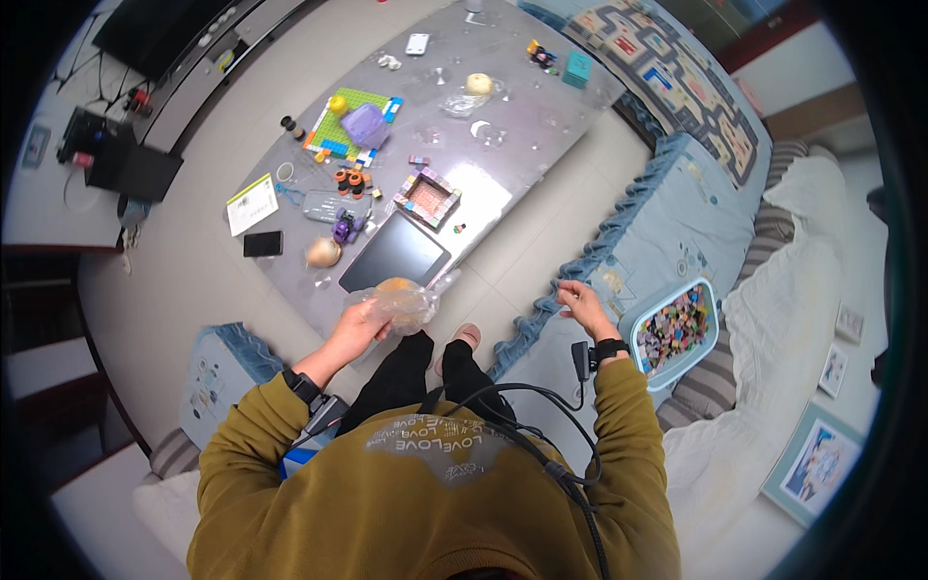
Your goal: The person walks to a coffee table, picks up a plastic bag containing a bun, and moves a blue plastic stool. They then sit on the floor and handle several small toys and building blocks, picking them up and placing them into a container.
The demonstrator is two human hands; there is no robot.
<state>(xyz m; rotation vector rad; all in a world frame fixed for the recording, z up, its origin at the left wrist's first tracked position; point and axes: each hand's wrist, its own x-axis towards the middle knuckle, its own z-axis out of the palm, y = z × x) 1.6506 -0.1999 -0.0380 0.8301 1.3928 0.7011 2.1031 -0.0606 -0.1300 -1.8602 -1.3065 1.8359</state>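
My left hand grips a clear plastic bag with a round, orange-brown item inside, perhaps a bun or fruit. The bag hangs over the near end of the table, just below a dark-screened tablet. Over the blue sofa cover, my right hand is raised with its fingers loosely apart and nothing in it. To its right, a light-blue tub full of small building bricks rests on the sofa. A round brown-and-cream item lies on the table left of the tablet.
The grey table carries a brick frame, a green baseplate with a purple container, toy vehicles, a phone and another round pale item on plastic. The ruffled blue sofa cover runs along the right.
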